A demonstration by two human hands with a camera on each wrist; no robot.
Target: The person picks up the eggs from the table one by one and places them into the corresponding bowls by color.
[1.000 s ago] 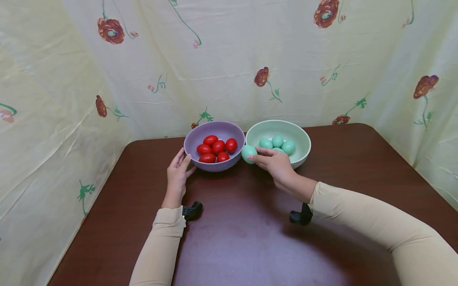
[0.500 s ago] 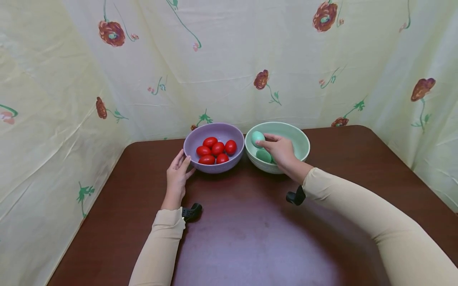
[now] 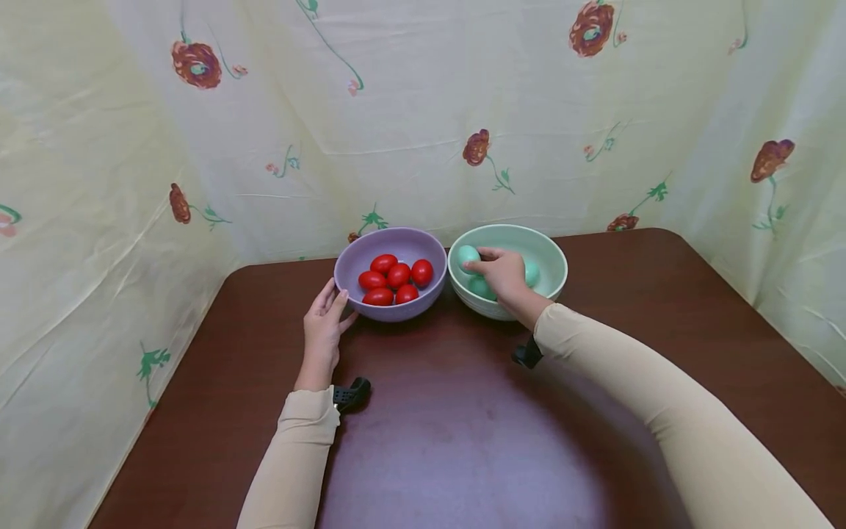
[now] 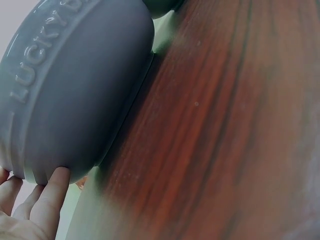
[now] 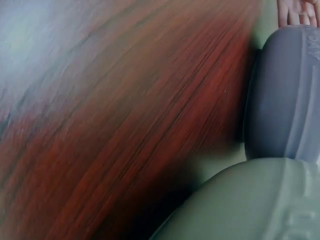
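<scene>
In the head view, my right hand (image 3: 504,279) pinches a light green egg (image 3: 468,258) between thumb and fingers, inside the left part of the mint green bowl (image 3: 551,257). Other green eggs (image 3: 482,287) lie in that bowl, partly covered by the hand. To its left stands a purple bowl (image 3: 357,257) with several red eggs (image 3: 399,276). My left hand (image 3: 322,330) touches the purple bowl's left side with its fingers spread, the thumb near the rim. In the left wrist view, the fingers (image 4: 54,195) meet the bowl's outer wall (image 4: 100,90), which bears raised lettering.
Both bowls stand side by side near the far edge of a dark brown table (image 3: 423,411). A flowered curtain (image 3: 410,132) hangs right behind them and along both sides. Black straps (image 3: 352,395) with cameras sit at the wrists.
My right hand has carried the green egg from in front of the green bowl's left rim up and into the bowl. My left hand stays at the purple bowl.
</scene>
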